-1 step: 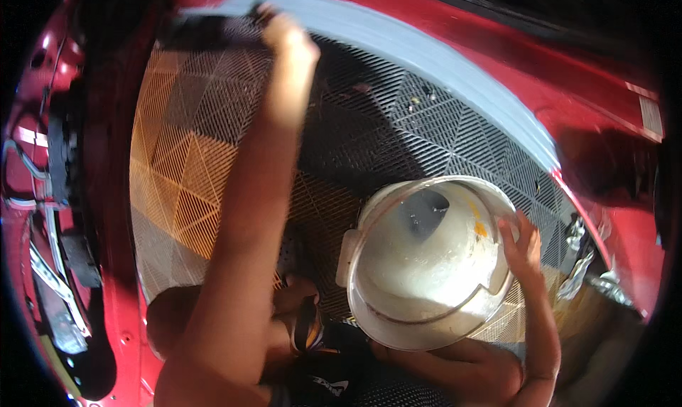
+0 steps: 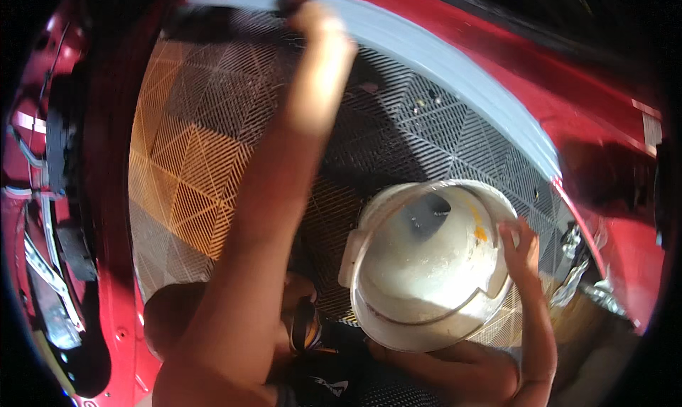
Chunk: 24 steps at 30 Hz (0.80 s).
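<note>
Shifted rightward along the grey band [image 2: 433, 52] of the red panel [image 2: 497, 59], the left hand [image 2: 320, 25] is too blurred to tell whether it is closed on the dark object [image 2: 288, 1] there, while the right hand [image 2: 522, 251], well apart, is clamped on the right side of the pale bucket [image 2: 401, 275] by the person's leg [image 2: 476, 368]. If that one-sided hold slackened, the bucket might tip toward the slatted floor [image 2: 455, 133]. Its open mouth faces up at the camera, its long axis seemingly running down and away; the dark object's axis is too blurred to read.
</note>
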Tool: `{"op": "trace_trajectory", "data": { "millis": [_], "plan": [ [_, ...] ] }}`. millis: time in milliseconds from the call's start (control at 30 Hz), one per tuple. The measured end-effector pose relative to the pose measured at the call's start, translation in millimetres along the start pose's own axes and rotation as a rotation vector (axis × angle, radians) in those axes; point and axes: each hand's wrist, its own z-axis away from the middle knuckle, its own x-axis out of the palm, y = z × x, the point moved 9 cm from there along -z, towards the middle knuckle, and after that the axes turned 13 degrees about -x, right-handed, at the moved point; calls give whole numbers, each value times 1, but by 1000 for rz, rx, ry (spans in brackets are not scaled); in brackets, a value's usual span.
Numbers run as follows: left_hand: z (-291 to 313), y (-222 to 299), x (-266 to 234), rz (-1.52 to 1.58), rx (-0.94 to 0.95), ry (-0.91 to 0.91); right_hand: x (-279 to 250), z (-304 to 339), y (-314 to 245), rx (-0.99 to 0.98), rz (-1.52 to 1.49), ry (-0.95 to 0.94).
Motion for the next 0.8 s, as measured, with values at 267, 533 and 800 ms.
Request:
{"op": "trace_trajectory", "data": {
  "millis": [267,533,800],
  "plan": [
    [4,-16,42,-122,235,74,0,-8,-2,94,-64,-53],
    [36,-13,42,-120,117,-111,-7,-20,8,-54,189,-1],
    [-120,77,-10,-129,307,-61,-6,-33,-18,28,101,-96]
  ]
}}
